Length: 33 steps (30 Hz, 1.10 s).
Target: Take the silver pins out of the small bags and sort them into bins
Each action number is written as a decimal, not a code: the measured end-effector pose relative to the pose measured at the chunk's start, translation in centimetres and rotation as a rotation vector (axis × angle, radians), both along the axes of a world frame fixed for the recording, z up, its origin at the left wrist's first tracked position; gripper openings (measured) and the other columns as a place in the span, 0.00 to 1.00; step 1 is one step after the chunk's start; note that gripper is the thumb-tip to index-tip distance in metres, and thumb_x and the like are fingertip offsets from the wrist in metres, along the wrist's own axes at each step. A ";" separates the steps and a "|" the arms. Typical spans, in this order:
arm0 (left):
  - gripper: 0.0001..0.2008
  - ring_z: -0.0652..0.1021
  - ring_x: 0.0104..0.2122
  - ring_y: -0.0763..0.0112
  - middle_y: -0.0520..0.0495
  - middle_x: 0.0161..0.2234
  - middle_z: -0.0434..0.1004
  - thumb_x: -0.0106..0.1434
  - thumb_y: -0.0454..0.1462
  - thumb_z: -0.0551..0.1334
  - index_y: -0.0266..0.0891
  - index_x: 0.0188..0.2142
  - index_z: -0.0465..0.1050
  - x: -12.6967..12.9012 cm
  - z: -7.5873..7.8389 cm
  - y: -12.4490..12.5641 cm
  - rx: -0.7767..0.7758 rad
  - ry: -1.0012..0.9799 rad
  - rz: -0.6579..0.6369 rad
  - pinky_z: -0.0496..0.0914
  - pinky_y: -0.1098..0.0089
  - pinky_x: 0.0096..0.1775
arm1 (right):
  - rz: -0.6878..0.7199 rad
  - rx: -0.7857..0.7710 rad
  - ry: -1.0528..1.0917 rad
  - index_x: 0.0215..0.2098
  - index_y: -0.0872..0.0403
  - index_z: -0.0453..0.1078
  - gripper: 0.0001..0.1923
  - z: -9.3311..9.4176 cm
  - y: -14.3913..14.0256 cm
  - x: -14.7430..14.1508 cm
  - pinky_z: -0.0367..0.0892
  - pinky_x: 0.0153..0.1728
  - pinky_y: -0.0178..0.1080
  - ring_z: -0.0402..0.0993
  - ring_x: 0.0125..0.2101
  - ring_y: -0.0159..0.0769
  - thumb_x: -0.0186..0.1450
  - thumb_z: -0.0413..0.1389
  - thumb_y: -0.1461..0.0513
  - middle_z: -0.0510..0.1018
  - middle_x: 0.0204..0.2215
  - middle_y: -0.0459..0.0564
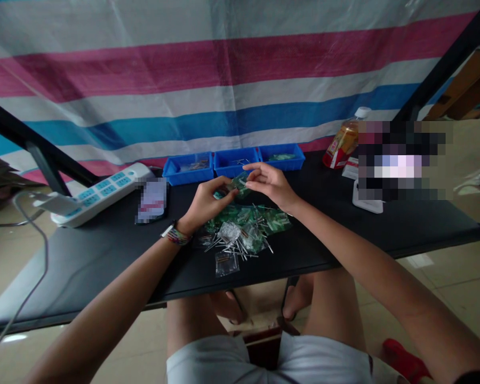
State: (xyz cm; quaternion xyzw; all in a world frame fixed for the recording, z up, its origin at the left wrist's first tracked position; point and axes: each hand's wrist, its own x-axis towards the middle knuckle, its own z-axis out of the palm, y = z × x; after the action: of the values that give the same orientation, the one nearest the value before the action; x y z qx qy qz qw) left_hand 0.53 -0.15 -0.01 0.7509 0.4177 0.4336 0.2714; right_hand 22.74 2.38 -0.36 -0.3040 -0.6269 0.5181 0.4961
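Note:
My left hand (210,200) is closed on a small green plastic bag (239,182), pinched between thumb and fingers. At the bag's right side, my right hand (272,186) has its thumb and fingertips closed on the edge; the exact contact is small and hard to see. Both hands hover over a pile of small green bags (278,220), clear bags (229,232) and thin metal rods (240,249). A clear bag with brown pieces (226,264) lies at the pile's near side.
Behind the pile stand three joined blue bins: left (188,177), middle (224,169) and right (292,163), with small items inside. A power strip (104,194) and phone (152,200) lie left on the black table (304,256). A bottle (342,141) and white case (367,201) are right.

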 end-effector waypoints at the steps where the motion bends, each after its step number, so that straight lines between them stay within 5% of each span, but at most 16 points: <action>1: 0.15 0.77 0.32 0.66 0.49 0.32 0.80 0.65 0.49 0.71 0.40 0.38 0.78 0.1 -0.1 0.0 -0.022 -0.024 -0.007 0.70 0.68 0.37 | 0.031 -0.006 -0.020 0.44 0.52 0.77 0.15 -0.1 0.0 0.0 0.77 0.42 0.43 0.77 0.38 0.38 0.60 0.69 0.58 0.79 0.35 0.47; 5: 0.19 0.73 0.27 0.70 0.52 0.27 0.75 0.63 0.52 0.72 0.40 0.33 0.74 0.1 -0.2 0.0 -0.059 -0.078 0.007 0.66 0.71 0.31 | 0.106 -0.054 -0.020 0.36 0.53 0.75 0.13 -0.6 0.3 0.1 0.78 0.33 0.42 0.76 0.34 0.38 0.59 0.69 0.55 0.78 0.32 0.47; 11: 0.34 0.74 0.24 0.67 0.45 0.19 0.75 0.73 0.60 0.56 0.40 0.19 0.71 0.1 0.4 0.2 -0.140 -0.100 -0.021 0.69 0.67 0.32 | -0.026 0.105 0.007 0.36 0.52 0.77 0.12 -0.7 0.1 -0.2 0.80 0.41 0.45 0.77 0.36 0.38 0.62 0.70 0.54 0.78 0.34 0.48; 15: 0.29 0.82 0.29 0.62 0.42 0.27 0.84 0.71 0.59 0.61 0.38 0.27 0.79 0.2 0.8 0.1 -0.226 -0.162 -0.056 0.74 0.65 0.35 | -0.089 0.343 -0.052 0.35 0.50 0.81 0.02 -0.8 -0.3 -0.1 0.76 0.55 0.51 0.78 0.49 0.43 0.66 0.65 0.61 0.79 0.44 0.52; 18: 0.20 0.83 0.31 0.62 0.44 0.29 0.85 0.64 0.53 0.70 0.38 0.36 0.79 0.2 0.7 0.2 -0.228 -0.225 -0.039 0.74 0.66 0.35 | -0.110 0.354 -0.091 0.36 0.49 0.82 0.07 -0.8 -0.4 0.1 0.74 0.60 0.53 0.73 0.60 0.47 0.66 0.61 0.64 0.76 0.57 0.54; 21: 0.18 0.84 0.30 0.63 0.47 0.29 0.84 0.61 0.49 0.74 0.38 0.37 0.76 0.2 0.2 0.4 -0.236 -0.296 -0.033 0.74 0.67 0.35 | -0.097 0.190 -0.045 0.43 0.50 0.81 0.10 -0.8 -0.2 0.2 0.82 0.46 0.46 0.77 0.52 0.43 0.67 0.59 0.61 0.76 0.55 0.54; 24: 0.18 0.84 0.30 0.63 0.47 0.29 0.84 0.61 0.49 0.74 0.39 0.36 0.76 0.2 -0.3 0.5 -0.232 -0.305 -0.044 0.75 0.66 0.36 | -0.063 0.030 0.037 0.55 0.48 0.76 0.20 -0.8 -0.1 0.0 0.82 0.33 0.41 0.77 0.37 0.37 0.65 0.63 0.56 0.78 0.45 0.50; 26: 0.18 0.85 0.31 0.62 0.46 0.29 0.84 0.62 0.50 0.74 0.39 0.37 0.77 0.3 -0.5 0.5 -0.222 -0.281 -0.057 0.76 0.66 0.36 | -0.049 0.001 0.042 0.54 0.49 0.74 0.23 -1.1 0.0 -0.3 0.80 0.30 0.40 0.77 0.33 0.36 0.62 0.67 0.54 0.78 0.39 0.48; 29: 0.17 0.85 0.32 0.62 0.45 0.31 0.85 0.65 0.50 0.72 0.38 0.39 0.77 0.3 -0.6 0.4 -0.209 -0.240 -0.057 0.77 0.65 0.38 | -0.095 0.060 -0.015 0.43 0.51 0.74 0.16 -1.5 0.7 -0.2 0.78 0.30 0.40 0.77 0.31 0.37 0.62 0.68 0.54 0.77 0.32 0.47; 33: 0.16 0.85 0.35 0.61 0.44 0.34 0.85 0.70 0.50 0.65 0.38 0.42 0.78 -0.1 -0.3 0.4 -0.149 -0.121 -0.004 0.77 0.64 0.40 | -0.454 0.315 -0.094 0.39 0.51 0.71 0.08 -1.2 2.8 2.1 0.78 0.37 0.41 0.78 0.34 0.38 0.68 0.62 0.55 0.79 0.34 0.49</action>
State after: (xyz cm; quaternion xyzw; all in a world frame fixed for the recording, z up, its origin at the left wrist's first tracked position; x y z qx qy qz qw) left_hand 0.44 0.25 -0.32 0.7021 0.4300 0.4453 0.3520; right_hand 24.86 5.18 -1.54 -0.3796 -0.6378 0.2752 0.6111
